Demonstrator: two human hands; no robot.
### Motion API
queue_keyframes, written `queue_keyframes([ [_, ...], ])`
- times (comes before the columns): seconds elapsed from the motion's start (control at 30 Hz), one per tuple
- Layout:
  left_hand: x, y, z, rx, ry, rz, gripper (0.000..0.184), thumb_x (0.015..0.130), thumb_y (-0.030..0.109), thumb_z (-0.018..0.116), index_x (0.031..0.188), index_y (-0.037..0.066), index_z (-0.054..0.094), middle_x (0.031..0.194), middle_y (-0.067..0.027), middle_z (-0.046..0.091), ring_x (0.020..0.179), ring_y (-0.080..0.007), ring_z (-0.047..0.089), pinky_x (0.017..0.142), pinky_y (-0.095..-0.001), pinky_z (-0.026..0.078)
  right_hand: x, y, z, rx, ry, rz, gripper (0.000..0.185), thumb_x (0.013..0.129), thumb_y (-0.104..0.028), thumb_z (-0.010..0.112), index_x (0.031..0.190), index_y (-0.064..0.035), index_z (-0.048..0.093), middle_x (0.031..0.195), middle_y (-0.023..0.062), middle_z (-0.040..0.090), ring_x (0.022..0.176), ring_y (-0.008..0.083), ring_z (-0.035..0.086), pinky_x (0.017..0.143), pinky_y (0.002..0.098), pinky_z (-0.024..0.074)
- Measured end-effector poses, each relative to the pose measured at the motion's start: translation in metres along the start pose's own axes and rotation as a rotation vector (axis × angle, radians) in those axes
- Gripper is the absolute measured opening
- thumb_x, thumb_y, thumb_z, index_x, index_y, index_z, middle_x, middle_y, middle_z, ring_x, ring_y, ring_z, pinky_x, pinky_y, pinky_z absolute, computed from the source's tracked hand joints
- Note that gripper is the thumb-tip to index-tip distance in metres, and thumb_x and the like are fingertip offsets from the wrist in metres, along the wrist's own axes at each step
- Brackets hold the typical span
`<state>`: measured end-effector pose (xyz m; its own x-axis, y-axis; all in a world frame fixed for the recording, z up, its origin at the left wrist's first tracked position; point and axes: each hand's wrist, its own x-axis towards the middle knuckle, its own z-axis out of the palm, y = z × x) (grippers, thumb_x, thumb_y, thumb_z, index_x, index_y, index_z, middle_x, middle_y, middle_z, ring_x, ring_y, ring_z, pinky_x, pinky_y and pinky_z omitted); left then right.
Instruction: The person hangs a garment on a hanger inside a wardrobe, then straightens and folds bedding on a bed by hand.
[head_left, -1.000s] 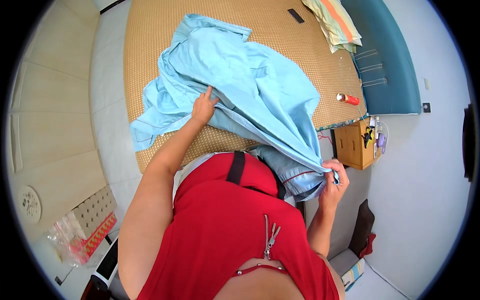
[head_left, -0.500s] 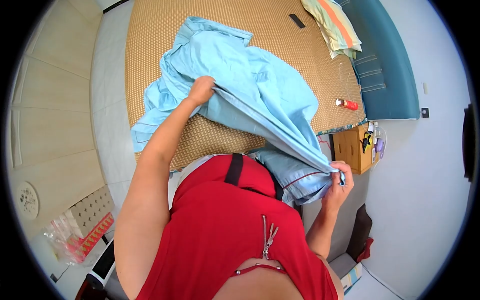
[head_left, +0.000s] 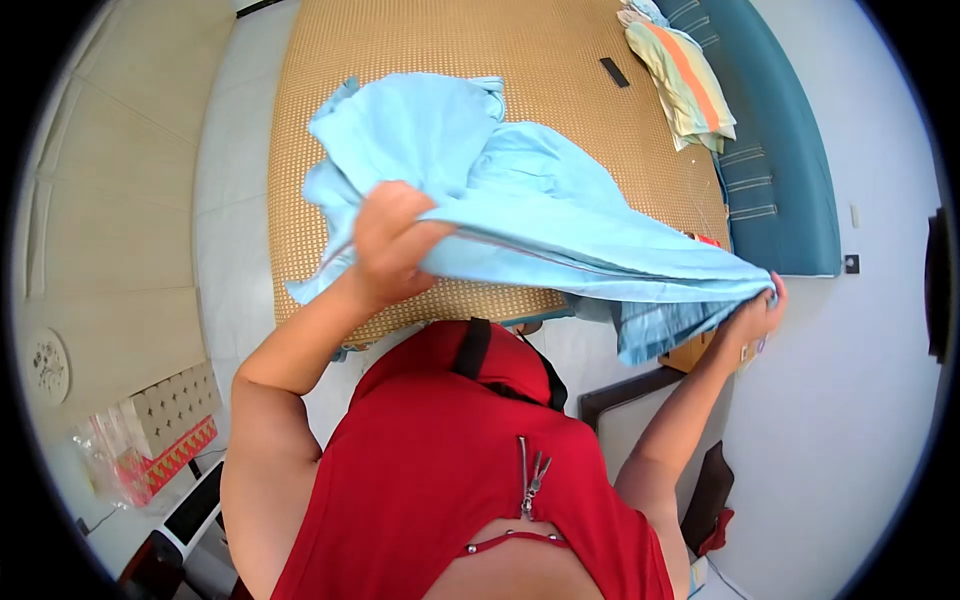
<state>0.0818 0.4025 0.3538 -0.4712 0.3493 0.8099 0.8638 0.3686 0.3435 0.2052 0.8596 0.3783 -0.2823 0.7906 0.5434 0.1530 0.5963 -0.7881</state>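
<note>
Head view: light-blue cloth (head_left: pixel 560 215) stretched between two hands over the bed (head_left: pixel 560 55).
The left hand (head_left: pixel 393 245), blurred, has its fingers curled closed on the cloth's near edge at 8 o'clock from the cloth's middle; the right hand (head_left: pixel 757 315) has its fingers pinched shut on a corner at 4 o'clock, past the bed's edge. The cloth partly hides a red object (head_left: pixel 707 240) at 3 and a wooden cabinet (head_left: pixel 684 356) at 4; black remote (head_left: pixel 614 72) at 1, striped pillow (head_left: pixel 685 85) at 2.

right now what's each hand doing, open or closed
Left hand: closed on the edge of the blue cloth, slightly blurred.
Right hand: closed on its gathered end.
</note>
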Motion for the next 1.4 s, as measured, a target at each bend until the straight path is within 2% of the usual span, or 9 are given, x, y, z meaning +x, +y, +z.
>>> queue_keyframes([
  [0.1, -0.028, -0.015, 0.046, -0.264, -0.388, -0.608, 0.020, 0.072, 0.004, 0.058, 0.089, 0.004, 0.067, 0.080, -0.0132, 0.061, 0.072, -0.0321, 0.059, 0.066, -0.0374, 0.047, 0.005, 0.032, 0.034, -0.286, -0.252, -0.157, 0.027, 0.085, 0.000, 0.053, 0.110, -0.0020, 0.062, 0.104, 0.0129, 0.064, 0.097, 0.0277, 0.060, 0.089, 0.0344, 0.0449],
  [0.2, -0.081, -0.035, 0.100, -0.259, -0.324, -0.663, 0.023, 0.073, 0.005, 0.055, 0.092, 0.007, 0.068, 0.085, -0.0143, 0.064, 0.079, -0.0325, 0.062, 0.069, -0.0378, 0.049, -0.070, 0.018, 0.079, -0.250, -0.659, -0.260, 0.037, 0.082, -0.003, 0.061, 0.118, -0.0048, 0.059, 0.121, 0.0144, 0.059, 0.108, 0.0291, 0.057, 0.094, 0.0364, 0.0435],
  [0.37, -0.068, 0.005, 0.121, -0.311, -0.463, -0.515, 0.016, 0.074, 0.009, 0.060, 0.088, 0.009, 0.068, 0.086, -0.0098, 0.066, 0.081, -0.0306, 0.063, 0.070, -0.0399, 0.050, -0.199, -0.049, 0.108, 0.095, -1.150, -0.286, 0.067, 0.068, -0.004, 0.075, 0.131, -0.0105, 0.052, 0.131, 0.0161, 0.053, 0.120, 0.0295, 0.052, 0.099, 0.0347, 0.0424],
  [0.63, -0.065, 0.019, 0.115, -0.392, -0.431, -0.260, 0.023, 0.064, 0.004, 0.063, 0.086, 0.007, 0.058, 0.084, -0.0083, 0.061, 0.079, -0.0299, 0.060, 0.067, -0.0417, 0.048, -0.200, -0.045, 0.109, 0.105, -1.330, -0.360, 0.022, 0.068, 0.000, 0.068, 0.086, -0.0013, 0.055, 0.104, 0.0145, 0.065, 0.094, 0.0329, 0.062, 0.075, 0.0361, 0.0492],
  [0.83, -0.095, -0.012, 0.124, 0.067, -0.203, -0.363, 0.028, 0.060, -0.003, 0.060, 0.085, 0.006, 0.054, 0.090, -0.0082, 0.057, 0.086, -0.0309, 0.056, 0.069, -0.0406, 0.046, -0.210, -0.052, 0.087, -0.085, -1.271, -0.142, 0.015, 0.075, -0.007, 0.067, 0.080, -0.0035, 0.054, 0.073, 0.0179, 0.060, 0.064, 0.0311, 0.058, 0.058, 0.0342, 0.0442],
  [0.87, -0.105, -0.025, 0.126, 0.129, -0.193, -0.400, 0.023, 0.061, -0.001, 0.058, 0.082, 0.007, 0.054, 0.084, -0.0084, 0.053, 0.081, -0.0299, 0.055, 0.065, -0.0420, 0.045, -0.209, -0.056, 0.083, -0.035, -1.251, -0.067, 0.014, 0.077, -0.006, 0.065, 0.077, -0.0032, 0.052, 0.067, 0.0131, 0.055, 0.060, 0.0217, 0.055, 0.058, 0.0312, 0.0427],
  [0.97, -0.142, -0.065, 0.121, 0.243, -0.195, -0.572, 0.022, 0.063, -0.003, 0.058, 0.082, 0.007, 0.056, 0.085, -0.0089, 0.054, 0.082, -0.0304, 0.056, 0.067, -0.0425, 0.046, -0.200, -0.065, 0.070, 0.116, -1.188, -0.025, 0.016, 0.079, -0.003, 0.063, 0.074, -0.0021, 0.048, 0.065, 0.0016, 0.045, 0.065, 0.0071, 0.041, 0.059, 0.0236, 0.0367],
  [1.13, -0.199, -0.118, 0.090, 0.359, -0.237, -0.771, 0.009, 0.071, 0.005, 0.057, 0.079, 0.007, 0.060, 0.079, -0.0127, 0.060, 0.079, -0.0339, 0.058, 0.069, -0.0418, 0.046, -0.177, -0.061, 0.047, 0.141, -1.060, -0.026, 0.015, 0.079, -0.001, 0.062, 0.074, -0.0042, 0.048, 0.067, -0.0012, 0.044, 0.066, 0.0073, 0.042, 0.061, 0.0225, 0.0362],
  [1.4, -0.252, -0.104, 0.070, -0.159, -0.251, -1.304, 0.016, 0.091, 0.015, 0.050, 0.096, 0.006, 0.063, 0.081, -0.0179, 0.065, 0.075, -0.0335, 0.064, 0.067, -0.0380, 0.048, -0.160, -0.056, 0.030, 0.200, -0.909, 0.096, 0.014, 0.079, 0.001, 0.060, 0.077, -0.0050, 0.048, 0.072, -0.0039, 0.042, 0.068, 0.0054, 0.037, 0.061, 0.0203, 0.0310],
])
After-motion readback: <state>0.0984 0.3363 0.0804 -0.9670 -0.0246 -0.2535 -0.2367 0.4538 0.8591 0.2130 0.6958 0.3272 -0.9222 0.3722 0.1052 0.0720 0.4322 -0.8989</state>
